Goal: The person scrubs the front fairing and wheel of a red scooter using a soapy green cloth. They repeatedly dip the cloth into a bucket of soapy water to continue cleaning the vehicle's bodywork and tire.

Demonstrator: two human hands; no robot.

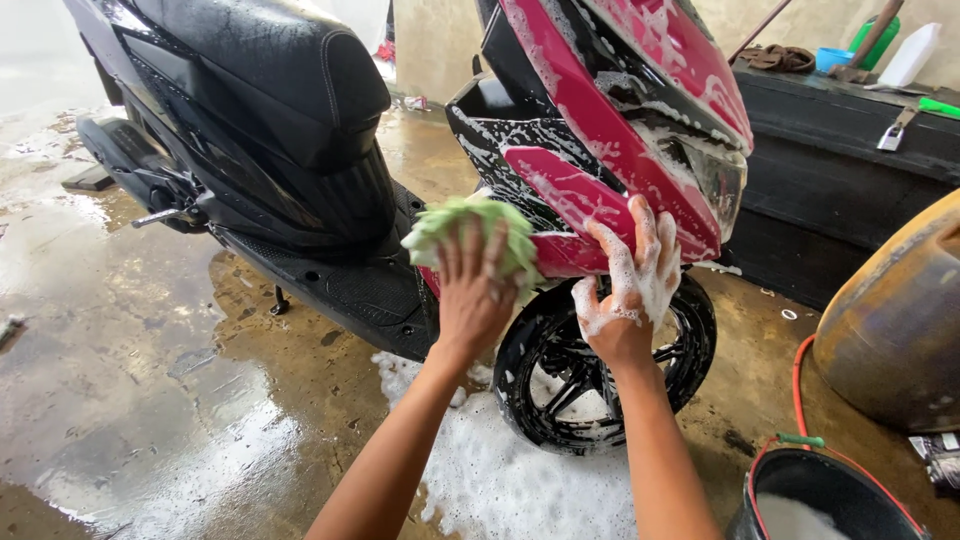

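Observation:
A black and pink scooter [300, 150] stands on a wet floor, its pink front panel [600, 120] streaked with white foam. My left hand [478, 285] presses a green soapy cloth [470, 225] against the lower side of the pink panel, fingers spread over it. To its right, my right hand [632, 285], covered in suds, lies flat and open on the lower edge of the same panel, just above the black front wheel [600, 370]. Foam lies on the floor under the wheel.
A black bucket [830, 495] with foamy water stands at the lower right, an orange hose [800, 385] beside it. A large brown rounded vessel [895, 320] sits at the right. A dark bench [850, 150] behind holds bottles and tools. Wet concrete floor [130, 380] spreads left.

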